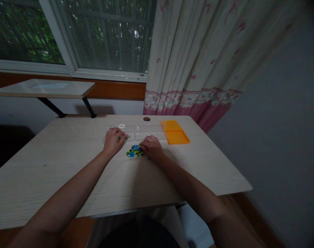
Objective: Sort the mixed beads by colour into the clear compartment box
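Both forearms enter from the near edge of the desk and converge toward its centre. The left forearm runs forward and to the right; the right forearm runs forward and to the left.

The pile of small pieces – blue, green, yellow and dark – lies on the desktop between the hands, closer to the right. The right hand is palm down at the right side of the pile, fingers bent, tips lowered to the pieces; whether a piece is gripped cannot be told. The left hand is set slightly farther forward, back upward, over the left part of the clear compartment tray. Its fingers are curled close together beside a few green pieces – their hold cannot be told.

An orange tray meets the clear tray's right end. Farther back are a brown oval object, a raised shelf bearing a pale sheet, its markings unreadable, a floral curtain and the window.
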A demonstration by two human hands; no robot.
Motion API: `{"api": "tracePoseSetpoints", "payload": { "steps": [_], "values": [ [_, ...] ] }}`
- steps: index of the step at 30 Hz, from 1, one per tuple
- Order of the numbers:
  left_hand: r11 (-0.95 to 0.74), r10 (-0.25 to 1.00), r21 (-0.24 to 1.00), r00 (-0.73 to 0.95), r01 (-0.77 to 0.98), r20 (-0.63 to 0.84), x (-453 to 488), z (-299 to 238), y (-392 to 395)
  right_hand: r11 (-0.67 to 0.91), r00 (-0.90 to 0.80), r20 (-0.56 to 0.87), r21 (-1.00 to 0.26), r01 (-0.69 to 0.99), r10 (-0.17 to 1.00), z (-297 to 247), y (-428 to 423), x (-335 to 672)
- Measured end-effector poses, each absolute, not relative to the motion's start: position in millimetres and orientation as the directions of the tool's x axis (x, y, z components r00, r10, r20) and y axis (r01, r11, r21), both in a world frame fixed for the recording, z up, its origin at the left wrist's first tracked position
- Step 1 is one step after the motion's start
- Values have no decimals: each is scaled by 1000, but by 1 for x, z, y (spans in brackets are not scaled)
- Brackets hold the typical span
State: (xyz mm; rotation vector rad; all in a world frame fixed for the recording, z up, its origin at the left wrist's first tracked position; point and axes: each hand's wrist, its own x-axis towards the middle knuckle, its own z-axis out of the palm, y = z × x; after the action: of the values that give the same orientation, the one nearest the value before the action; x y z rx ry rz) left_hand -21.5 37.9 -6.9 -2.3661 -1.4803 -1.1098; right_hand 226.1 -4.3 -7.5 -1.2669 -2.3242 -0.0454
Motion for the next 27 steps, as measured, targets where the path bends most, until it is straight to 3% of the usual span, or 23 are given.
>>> {"api": "tracePoseSetpoints", "payload": {
  "steps": [11,17,22,27],
  "values": [
    [-499,710,269,211,824,671,-23,-7,38,577,-279,563,-463,673,778,-16,10,236],
    [-495,710,268,206,827,674,-23,-7,38,606,-279,592,-473,640,756,-18,10,236],
    [-567,688,225,307,792,657,-18,-1,31,637,-337,580,-450,626,741,-17,7,234],
    [-724,616,160,526,671,586,-4,8,14,662,-379,565,-462,591,733,-17,5,232]
  ]
}}
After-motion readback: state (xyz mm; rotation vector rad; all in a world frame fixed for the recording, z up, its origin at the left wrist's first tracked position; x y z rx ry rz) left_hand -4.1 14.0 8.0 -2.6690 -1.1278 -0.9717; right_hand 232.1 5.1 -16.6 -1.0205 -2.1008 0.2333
